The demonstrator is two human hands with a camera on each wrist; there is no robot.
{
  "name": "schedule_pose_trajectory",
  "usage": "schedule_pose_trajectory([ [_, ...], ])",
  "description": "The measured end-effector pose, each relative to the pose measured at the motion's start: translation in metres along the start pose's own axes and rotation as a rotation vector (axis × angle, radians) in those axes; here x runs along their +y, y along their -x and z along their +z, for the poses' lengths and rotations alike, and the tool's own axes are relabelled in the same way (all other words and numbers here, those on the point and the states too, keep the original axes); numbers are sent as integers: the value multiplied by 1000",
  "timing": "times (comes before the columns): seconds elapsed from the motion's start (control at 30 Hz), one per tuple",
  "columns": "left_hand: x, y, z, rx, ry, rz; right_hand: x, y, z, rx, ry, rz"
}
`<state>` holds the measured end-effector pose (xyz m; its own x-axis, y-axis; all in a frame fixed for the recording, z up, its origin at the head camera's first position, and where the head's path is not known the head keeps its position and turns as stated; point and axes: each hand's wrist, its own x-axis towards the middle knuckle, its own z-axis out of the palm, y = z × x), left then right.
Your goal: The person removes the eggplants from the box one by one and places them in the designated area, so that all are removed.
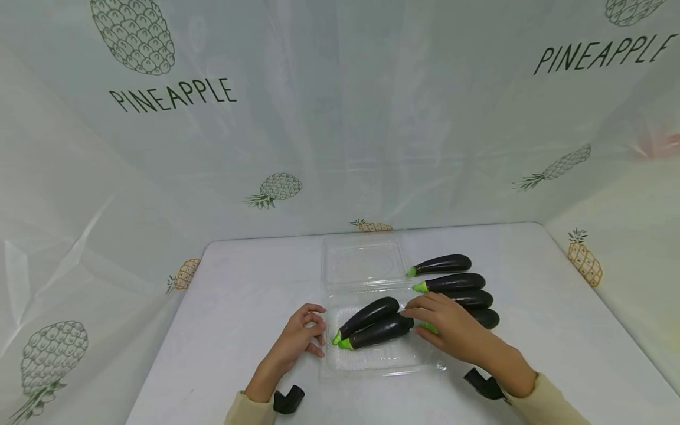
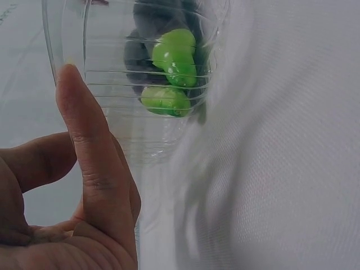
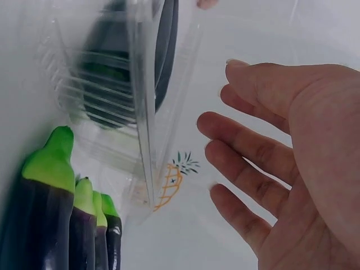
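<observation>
Two dark eggplants with green stem ends, the front one [image 1: 381, 332] and the rear one [image 1: 369, 316], lie side by side in the base of a clear plastic clamshell box [image 1: 382, 361]. At the box's left rim is my left hand [image 1: 297, 336]; its extended finger [image 2: 90, 129] meets the rim in the left wrist view. My right hand [image 1: 451, 324] hovers over the box's right edge, fingers loosely bent and apart. Nothing is between the fingers [image 3: 247, 135] in the right wrist view. Below it, several loose eggplants [image 1: 457, 282] lie in a row, partly covered by the hand.
The box's lid [image 1: 363, 262] is folded back flat on the white table [image 1: 255, 283]. Black straps or mounts [image 1: 289, 399] show by both wrists. A pale curtain [image 1: 340, 118] printed with pineapples hangs behind the table and at its sides.
</observation>
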<state>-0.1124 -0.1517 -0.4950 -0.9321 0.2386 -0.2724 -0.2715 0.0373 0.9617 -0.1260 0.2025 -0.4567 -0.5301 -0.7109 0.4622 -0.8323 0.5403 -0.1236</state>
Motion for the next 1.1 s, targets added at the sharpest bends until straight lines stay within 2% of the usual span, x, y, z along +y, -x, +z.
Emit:
schedule_pose_trajectory([
  [0.17, 0, -1, 0, 3, -3, 2, 0, -5, 2, -14, -1, -3],
  [0.7, 1, 1, 1, 6, -2, -7, -5, -13, 5, -166, -26, 81],
  [1.1, 2, 1, 2, 1, 3, -4, -5, -17, 10, -218, -25, 86],
])
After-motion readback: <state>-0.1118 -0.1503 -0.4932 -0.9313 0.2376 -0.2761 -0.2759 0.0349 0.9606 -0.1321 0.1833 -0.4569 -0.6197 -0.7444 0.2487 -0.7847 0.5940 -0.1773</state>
